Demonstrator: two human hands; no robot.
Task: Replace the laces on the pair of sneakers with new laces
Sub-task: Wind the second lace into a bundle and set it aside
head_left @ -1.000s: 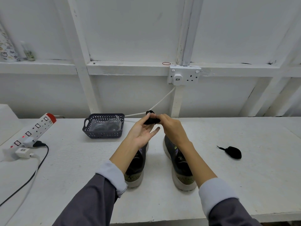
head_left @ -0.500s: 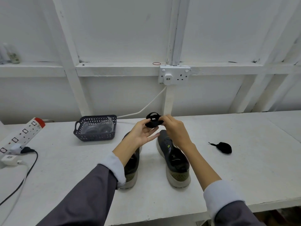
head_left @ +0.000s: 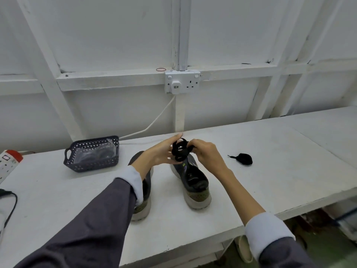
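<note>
Above the right sneaker (head_left: 191, 178), the right hand (head_left: 205, 154) pinches a coiled lace (head_left: 180, 151); the left hand (head_left: 161, 154), fingers straight, seemingly supports it.

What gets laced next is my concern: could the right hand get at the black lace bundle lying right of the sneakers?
Probably yes. The lace bundle lies on the table just right of the right hand, with nothing between them. That hand pinches the coiled lace, though, and would need to let go first.

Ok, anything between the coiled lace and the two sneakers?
Nothing visible before the right sneaker; the coiled lace, pinched by the right hand, is held near its toe. The left forearm overlies the left sneaker.
</note>
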